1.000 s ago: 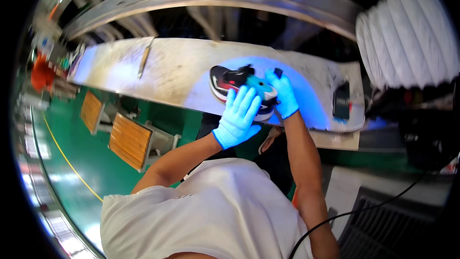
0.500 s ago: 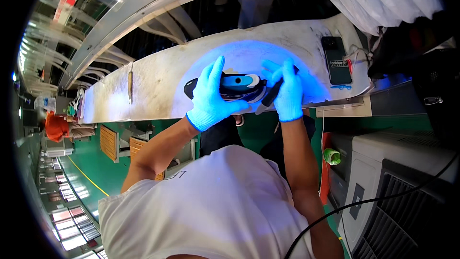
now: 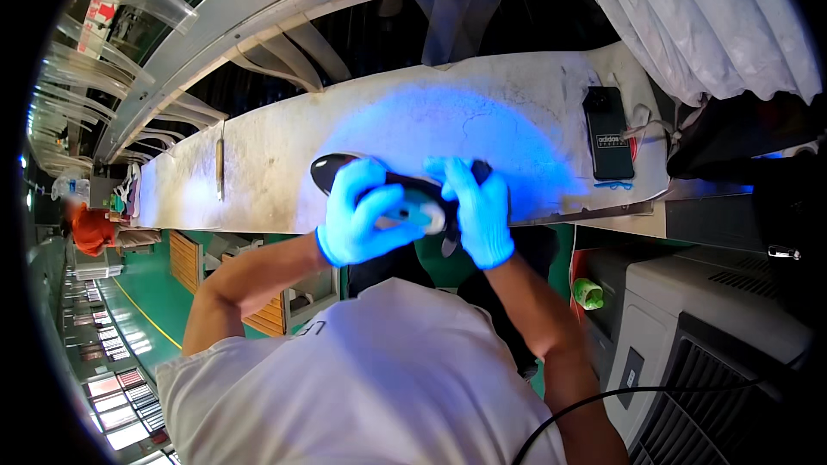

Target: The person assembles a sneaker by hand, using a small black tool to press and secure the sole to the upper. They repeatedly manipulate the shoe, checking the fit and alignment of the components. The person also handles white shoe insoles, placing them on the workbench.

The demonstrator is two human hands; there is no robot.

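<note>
Both my hands wear knitted gloves that glow blue under a round patch of blue light. My left hand [image 3: 360, 215] is closed around the middle of a dark shoe [image 3: 327, 174]. The rounded black end of the shoe points left, and its blue insole and pale rim show beside my fingers. My right hand [image 3: 479, 213], at the shoe's other end, is closed on a dark stick-like tool [image 3: 481, 172]. Its black end sticks out above the fingers, and a greyish tip hangs below them. The fingers hide the tool's middle, so its kind cannot be made out.
The shoe is over the near edge of a long, stained pale bench [image 3: 276, 146]. On it lie a thin wooden-handled tool [image 3: 220, 169] and a dark phone [image 3: 608, 133]. A metal rail [image 3: 258, 0] runs behind. Grey machine [image 3: 680, 310] and black cable [image 3: 637, 391] are right.
The shoe has come nearer my body and turned, its insole now facing more toward me. My right hand has moved left with the tool, close against the shoe.
</note>
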